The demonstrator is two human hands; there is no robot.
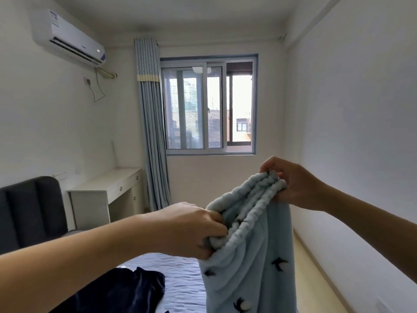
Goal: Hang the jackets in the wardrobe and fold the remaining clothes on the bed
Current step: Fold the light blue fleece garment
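**Two hands hold a fleece garment (pixel 248 263) by its waistband (pixel 249 208)**

Head view: the left hand (pixel 191 229), at 6 o'clock, curls its fingers tight round the waistband's near end. The right hand (pixel 295 184), at 4 o'clock, pinches the far end. The garment hangs above the bed (pixel 180 279), long axis toward 6 o'clock.
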